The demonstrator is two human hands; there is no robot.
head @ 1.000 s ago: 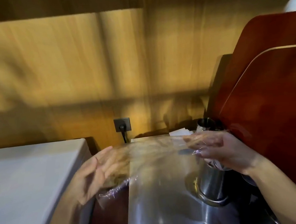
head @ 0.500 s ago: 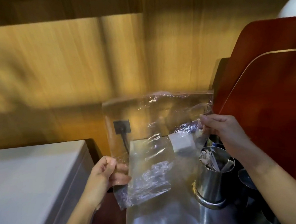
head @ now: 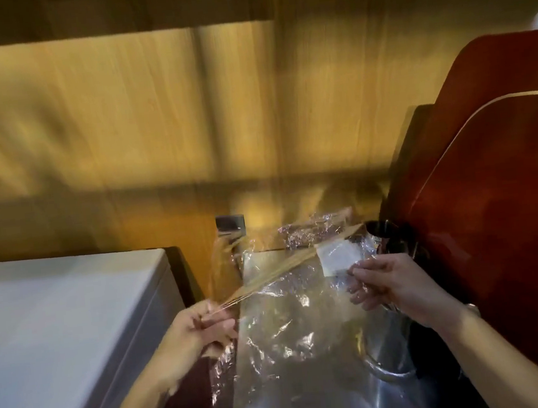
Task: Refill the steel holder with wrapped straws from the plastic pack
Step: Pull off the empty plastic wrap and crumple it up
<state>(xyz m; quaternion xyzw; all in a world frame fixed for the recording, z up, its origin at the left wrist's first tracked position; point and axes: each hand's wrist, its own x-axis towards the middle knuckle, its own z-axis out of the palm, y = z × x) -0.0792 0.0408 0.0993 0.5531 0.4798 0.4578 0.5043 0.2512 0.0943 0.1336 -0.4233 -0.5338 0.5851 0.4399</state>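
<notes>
A clear plastic pack [head: 285, 308] with a white label [head: 338, 256] is stretched between my hands above the steel counter. My left hand [head: 201, 330] pinches its left edge. From that hand a blurred tan streak [head: 287, 265], thin like straws or a fold of the pack, runs up to the right. My right hand [head: 399, 286] grips the pack's right side below the label. The steel holder [head: 388, 344] stands under my right hand, mostly hidden by the hand and the plastic. Its contents are hidden.
A white chest-like surface [head: 62, 335] fills the left. Red-brown curved boards [head: 501, 212] lean at the right. A wall socket [head: 230, 223] sits on the wooden wall behind the pack. The shiny steel counter [head: 302, 406] runs toward me.
The pack has come down from upright in front of the wall to a lower, more tilted stretch. Both hands shifted down, and the holder's open top went out of sight.
</notes>
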